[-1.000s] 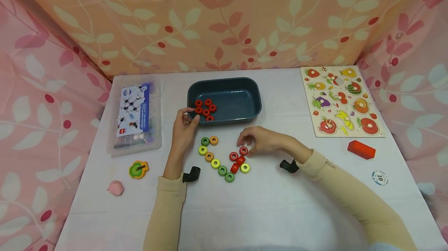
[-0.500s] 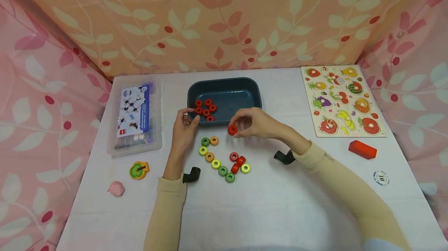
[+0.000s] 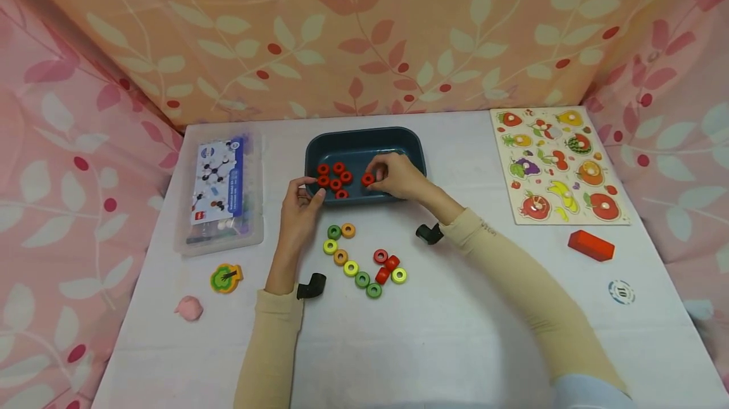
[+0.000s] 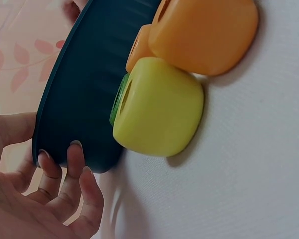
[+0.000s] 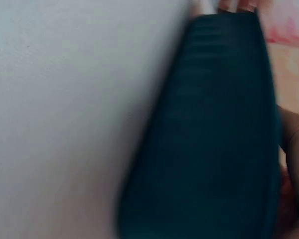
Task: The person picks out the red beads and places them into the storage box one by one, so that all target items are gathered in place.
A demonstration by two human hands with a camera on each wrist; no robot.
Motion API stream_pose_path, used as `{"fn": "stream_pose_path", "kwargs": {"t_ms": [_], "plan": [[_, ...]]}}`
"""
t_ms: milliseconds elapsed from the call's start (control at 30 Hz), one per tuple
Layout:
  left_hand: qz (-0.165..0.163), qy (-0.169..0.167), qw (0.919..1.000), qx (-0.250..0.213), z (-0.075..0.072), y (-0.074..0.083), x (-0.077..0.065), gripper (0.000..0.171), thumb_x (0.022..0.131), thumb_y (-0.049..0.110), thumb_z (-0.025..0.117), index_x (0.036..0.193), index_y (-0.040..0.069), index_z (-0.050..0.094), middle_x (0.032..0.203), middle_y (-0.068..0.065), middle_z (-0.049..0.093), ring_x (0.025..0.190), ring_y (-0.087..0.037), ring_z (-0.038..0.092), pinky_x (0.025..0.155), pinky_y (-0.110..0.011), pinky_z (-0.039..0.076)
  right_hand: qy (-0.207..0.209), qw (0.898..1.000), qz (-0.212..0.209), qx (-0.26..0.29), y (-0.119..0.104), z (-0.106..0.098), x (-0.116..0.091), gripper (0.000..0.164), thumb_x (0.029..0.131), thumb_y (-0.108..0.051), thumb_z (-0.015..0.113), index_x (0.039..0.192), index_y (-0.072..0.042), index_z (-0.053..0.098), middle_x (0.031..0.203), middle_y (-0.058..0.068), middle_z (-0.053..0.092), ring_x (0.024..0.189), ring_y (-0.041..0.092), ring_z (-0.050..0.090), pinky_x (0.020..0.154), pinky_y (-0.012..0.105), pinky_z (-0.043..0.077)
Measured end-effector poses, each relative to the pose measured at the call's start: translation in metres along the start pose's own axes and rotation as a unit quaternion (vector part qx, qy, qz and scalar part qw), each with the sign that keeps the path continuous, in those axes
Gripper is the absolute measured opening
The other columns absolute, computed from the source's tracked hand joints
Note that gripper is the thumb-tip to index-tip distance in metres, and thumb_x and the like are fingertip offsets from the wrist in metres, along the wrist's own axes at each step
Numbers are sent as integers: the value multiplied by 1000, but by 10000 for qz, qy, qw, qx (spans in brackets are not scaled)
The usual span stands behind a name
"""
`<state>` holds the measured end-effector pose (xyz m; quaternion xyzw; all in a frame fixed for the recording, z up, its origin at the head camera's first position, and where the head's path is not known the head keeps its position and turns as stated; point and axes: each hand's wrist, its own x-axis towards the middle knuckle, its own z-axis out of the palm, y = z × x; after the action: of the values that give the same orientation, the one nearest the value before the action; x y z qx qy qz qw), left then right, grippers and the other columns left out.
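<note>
A dark blue tray (image 3: 405, 143) stands at the back of the table. My left hand (image 3: 297, 214) grips its near left corner by the rim, and in the left wrist view that hand's fingers (image 4: 75, 159) curl against the tray wall (image 4: 84, 84). Over the tray's inside my right hand (image 3: 401, 178) pinches a red ring bead (image 3: 367, 179) between thumb and finger. Several red beads (image 3: 335, 185) lie in the tray's left part. In the right wrist view the tray's outer wall (image 5: 209, 124) hides most of the right hand (image 5: 296, 154).
Green (image 3: 362, 279), yellow (image 3: 350, 267), orange (image 3: 340, 257) and red beads (image 3: 380, 256) lie in front of the tray. A clear kit box (image 3: 219, 232), tree piece (image 3: 225, 277) and pink figure (image 3: 190, 308) are left; a fruit puzzle (image 3: 560, 165), red block (image 3: 591, 245) and chip (image 3: 621, 292) right.
My right hand has picked up a red bead from the table and carried it up and left, over into the tray. The left hand has stayed at the tray's corner.
</note>
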<state>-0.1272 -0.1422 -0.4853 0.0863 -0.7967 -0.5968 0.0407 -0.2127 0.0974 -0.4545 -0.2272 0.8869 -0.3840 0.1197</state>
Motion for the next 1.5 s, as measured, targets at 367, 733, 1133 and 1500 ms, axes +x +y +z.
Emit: {"fn": "stream_pose_path", "kwargs": {"t_ms": [367,733,1133,1500], "plan": [[134,-21,9999,-9,1,-2,0,36,97,23,67,130,15,55,94,-3,46,83,-17,48,75,-27,40,-245,9982,540,-99,-8,16,10,22,87,-10,75,107,-6,67,87,5,69,78,17,63,75,32,49],[94,-48,9999,-101,1,-1,0,35,97,24,68,129,16,55,94,-4,47,83,-19,48,75,-27,40,210,9974,-636,253,-11,13,-7,26,86,-8,77,110,-6,66,106,6,68,99,19,61,89,38,50],[46,-36,10000,10,-2,0,0,37,96,24,68,130,15,55,95,-5,49,85,-19,50,76,-26,41,-530,9863,-1559,-15,-28,4,-64,25,84,-14,80,106,-16,70,103,-3,66,99,17,59,88,39,52],[-25,-112,9999,61,-3,7,-2,38,97,23,67,131,14,54,95,-6,48,86,-22,49,77,-28,40,-3059,9518,-194,-106,-18,15,-89,50,79,-6,81,124,-18,64,105,3,63,94,22,55,78,31,47]]}}
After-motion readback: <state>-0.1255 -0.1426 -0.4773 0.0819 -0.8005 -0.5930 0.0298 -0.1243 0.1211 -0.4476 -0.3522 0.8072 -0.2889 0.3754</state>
